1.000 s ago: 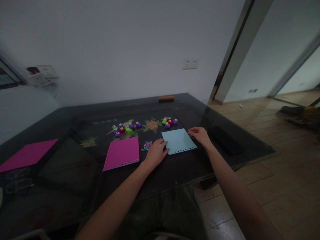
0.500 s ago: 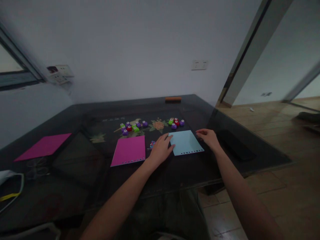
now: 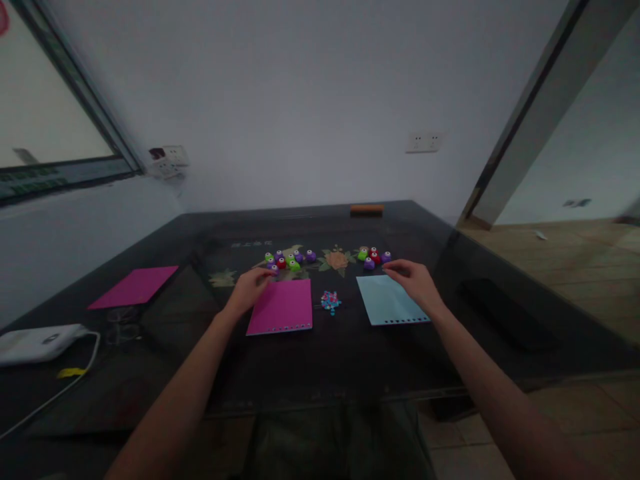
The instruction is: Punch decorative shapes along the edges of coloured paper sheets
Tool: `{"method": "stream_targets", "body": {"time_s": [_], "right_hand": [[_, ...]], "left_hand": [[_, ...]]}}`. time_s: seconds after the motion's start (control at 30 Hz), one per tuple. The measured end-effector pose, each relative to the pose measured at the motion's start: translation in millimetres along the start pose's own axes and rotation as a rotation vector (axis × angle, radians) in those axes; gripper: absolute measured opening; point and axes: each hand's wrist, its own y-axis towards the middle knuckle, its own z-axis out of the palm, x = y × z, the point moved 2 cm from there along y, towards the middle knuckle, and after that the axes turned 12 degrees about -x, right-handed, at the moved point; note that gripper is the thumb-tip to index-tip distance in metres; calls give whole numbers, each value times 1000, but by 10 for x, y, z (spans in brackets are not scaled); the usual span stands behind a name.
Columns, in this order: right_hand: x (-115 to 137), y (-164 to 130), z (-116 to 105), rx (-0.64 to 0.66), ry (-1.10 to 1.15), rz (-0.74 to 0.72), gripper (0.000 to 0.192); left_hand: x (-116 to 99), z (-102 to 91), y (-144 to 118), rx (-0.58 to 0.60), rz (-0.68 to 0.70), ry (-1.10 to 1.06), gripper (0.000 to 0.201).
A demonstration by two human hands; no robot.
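My left hand (image 3: 249, 291) is at the upper left corner of a pink sheet (image 3: 283, 307) with punched holes along its near edge. Its fingers are bent together beside a cluster of small toys with eyes, nearest a purple toy (image 3: 275, 269); what they hold, if anything, is hidden. Over the far edge of a light blue punched sheet (image 3: 387, 300), my right hand (image 3: 415, 280) has thumb and fingertips pinched close to another purple toy (image 3: 385, 257). Whatever lies in that pinch is too small to tell. Between the sheets sits a small pile of pink and blue bits (image 3: 330, 301).
Green, red and purple toys form a left group (image 3: 293, 265) and a right group (image 3: 375, 256). Another pink sheet (image 3: 135, 287) and a white device (image 3: 43, 343) with a cable lie left. A black case (image 3: 505, 310) is at right, a brown bar (image 3: 367, 209) by the wall.
My left hand has moved left from beside the blue sheet to the pink sheet's far corner, uncovering the small pile. My right hand has shifted from the blue sheet's right side to its far edge.
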Motion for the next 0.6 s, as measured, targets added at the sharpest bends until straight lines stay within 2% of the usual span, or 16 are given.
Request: {"method": "stream_targets", "body": {"time_s": [0.07,0.17,0.27,0.33,0.43,0.6], "right_hand": [[245,10,300,86,41,-86,15],[545,12,858,246,29,-218,14],[718,-3,1375,340,-136,-320,16],[765,-31,1626,420,-296,-394,20],[768,-88,1817,488,-484,-517,33],[726,-176,1831,463,-542,-584,50]], "left_hand": [[137,-13,-35,2,-5,8,27],[158,-27,-65,43,8,8,29],[127,-23,-80,104,10,7,33],[135,5,-92,148,19,8,38],[196,69,-114,193,29,39,48],[280,135,-142,210,30,149,62]]}}
